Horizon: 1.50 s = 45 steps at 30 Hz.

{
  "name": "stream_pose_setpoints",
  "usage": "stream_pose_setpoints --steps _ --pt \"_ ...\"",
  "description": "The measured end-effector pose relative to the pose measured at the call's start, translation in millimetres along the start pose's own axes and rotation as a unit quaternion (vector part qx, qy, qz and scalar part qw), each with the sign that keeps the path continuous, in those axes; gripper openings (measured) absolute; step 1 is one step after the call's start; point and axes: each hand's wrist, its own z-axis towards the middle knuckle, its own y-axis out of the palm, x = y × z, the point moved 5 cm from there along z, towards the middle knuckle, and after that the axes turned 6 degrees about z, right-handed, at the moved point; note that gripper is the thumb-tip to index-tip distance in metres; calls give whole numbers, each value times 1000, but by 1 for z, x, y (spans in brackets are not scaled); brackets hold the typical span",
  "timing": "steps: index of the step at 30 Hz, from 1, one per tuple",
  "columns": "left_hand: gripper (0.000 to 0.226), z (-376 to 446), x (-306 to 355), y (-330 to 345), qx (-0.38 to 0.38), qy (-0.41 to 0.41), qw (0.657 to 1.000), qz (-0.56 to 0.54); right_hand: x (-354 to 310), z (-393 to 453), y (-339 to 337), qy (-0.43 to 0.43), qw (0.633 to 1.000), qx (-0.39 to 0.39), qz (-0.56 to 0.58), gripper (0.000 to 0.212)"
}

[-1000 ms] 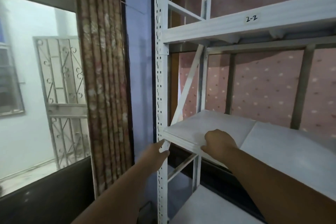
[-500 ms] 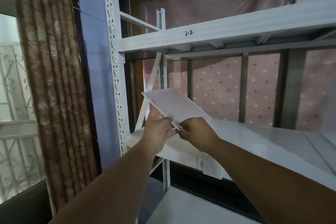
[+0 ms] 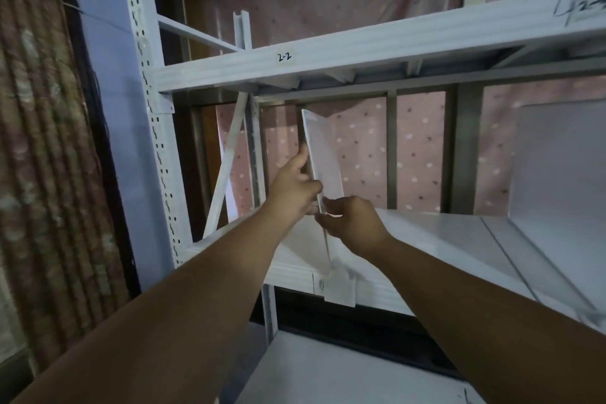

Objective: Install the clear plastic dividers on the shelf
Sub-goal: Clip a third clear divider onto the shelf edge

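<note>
A pale, translucent plastic divider (image 3: 323,154) stands nearly upright on edge above the white middle shelf (image 3: 436,233), near its left end. My left hand (image 3: 295,184) grips the divider's near edge from the left, fingers reaching up along it. My right hand (image 3: 352,221) pinches the same edge lower down, from the right. The divider's bottom runs down to the shelf's front lip, where a white clip-like tab (image 3: 341,289) hangs over the front beam. A second divider (image 3: 557,180) stands upright on the shelf at the far right.
The white rack's perforated upright (image 3: 154,128) rises at left, with a diagonal brace (image 3: 229,161) behind it. The upper beam marked 2-2 (image 3: 328,56) crosses overhead. A lower shelf (image 3: 328,374) lies below. A patterned curtain (image 3: 42,141) hangs at far left, pink dotted cloth behind.
The divider went from flat on the shelf, to lifted at a slant, to nearly upright on edge. Both hands rose with it and the view shifted right.
</note>
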Motion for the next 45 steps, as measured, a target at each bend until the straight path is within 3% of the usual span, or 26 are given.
stream_pose_setpoints --steps 22,45 --pt "90 13 5 25 -36 28 998 47 14 -4 -16 36 996 33 68 26" --pt "91 23 -28 35 -37 53 996 54 23 -19 -10 16 998 53 18 26"
